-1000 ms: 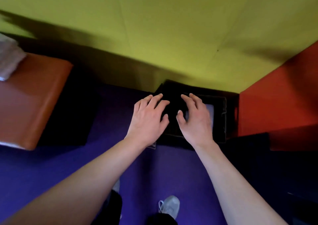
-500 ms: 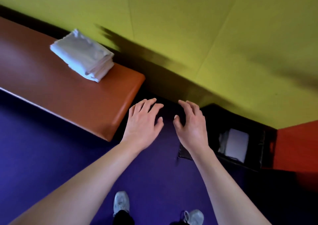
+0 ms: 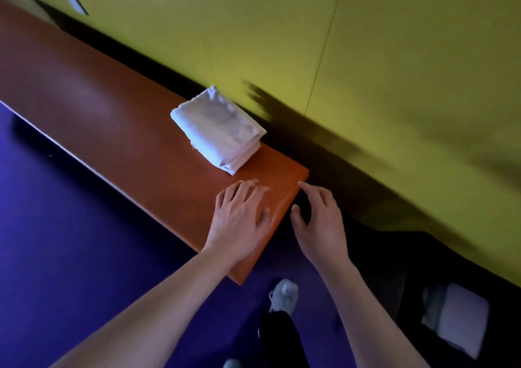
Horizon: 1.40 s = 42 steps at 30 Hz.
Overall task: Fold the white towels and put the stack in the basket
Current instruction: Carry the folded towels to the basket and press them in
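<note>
A person looks down at 2 bare forearms reaching toward the end of an orange-brown table (image 3: 118, 125) set against a yellow-green wall (image 3: 394, 57). The left hand (image 3: 239, 218) hovers over the table's near corner, fingers spread and empty. The right hand (image 3: 321, 221) hangs just past the table's end, over dark floor, also spread and holding nothing. A folded stack (image 3: 218, 129) of white towels lies near that end of the table, close to the wall, just beyond both hands and untouched. The dark basket (image 3: 417, 305) sits on the floor at lower right, well apart from the stack, with something white already inside. Risks ahead: the stack's layers look loose at the near edge, so a one-sided or shallow grab could let the lower folds slide out or unfold. The carry down to the basket could also spill them.
</note>
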Each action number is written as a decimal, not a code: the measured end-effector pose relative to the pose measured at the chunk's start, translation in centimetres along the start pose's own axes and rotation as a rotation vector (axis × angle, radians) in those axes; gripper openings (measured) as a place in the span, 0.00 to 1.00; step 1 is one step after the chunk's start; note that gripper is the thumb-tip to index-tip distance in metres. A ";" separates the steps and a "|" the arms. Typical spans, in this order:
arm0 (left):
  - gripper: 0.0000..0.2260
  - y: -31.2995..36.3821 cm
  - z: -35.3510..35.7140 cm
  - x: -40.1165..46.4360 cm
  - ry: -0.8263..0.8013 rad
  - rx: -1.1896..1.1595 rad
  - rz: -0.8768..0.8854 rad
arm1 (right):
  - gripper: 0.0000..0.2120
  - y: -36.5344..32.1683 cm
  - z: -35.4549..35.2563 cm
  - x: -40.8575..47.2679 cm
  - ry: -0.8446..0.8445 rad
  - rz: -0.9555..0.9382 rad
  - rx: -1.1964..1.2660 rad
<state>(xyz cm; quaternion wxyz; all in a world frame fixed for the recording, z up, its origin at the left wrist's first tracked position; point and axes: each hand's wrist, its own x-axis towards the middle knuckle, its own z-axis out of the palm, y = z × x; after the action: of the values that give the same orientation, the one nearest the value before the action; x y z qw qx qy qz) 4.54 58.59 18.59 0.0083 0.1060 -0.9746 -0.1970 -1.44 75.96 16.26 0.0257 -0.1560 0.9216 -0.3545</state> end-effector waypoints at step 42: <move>0.27 -19.7 11.9 23.1 0.137 -0.460 -0.355 | 0.35 3.3 24.3 40.2 -0.833 -0.521 -0.118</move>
<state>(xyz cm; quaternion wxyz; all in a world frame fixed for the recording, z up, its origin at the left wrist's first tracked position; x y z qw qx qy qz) -14.67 40.53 -0.59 0.0633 0.2831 -0.8677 -0.4036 -36.66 50.31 -1.59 0.2935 -0.5108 0.7819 -0.2039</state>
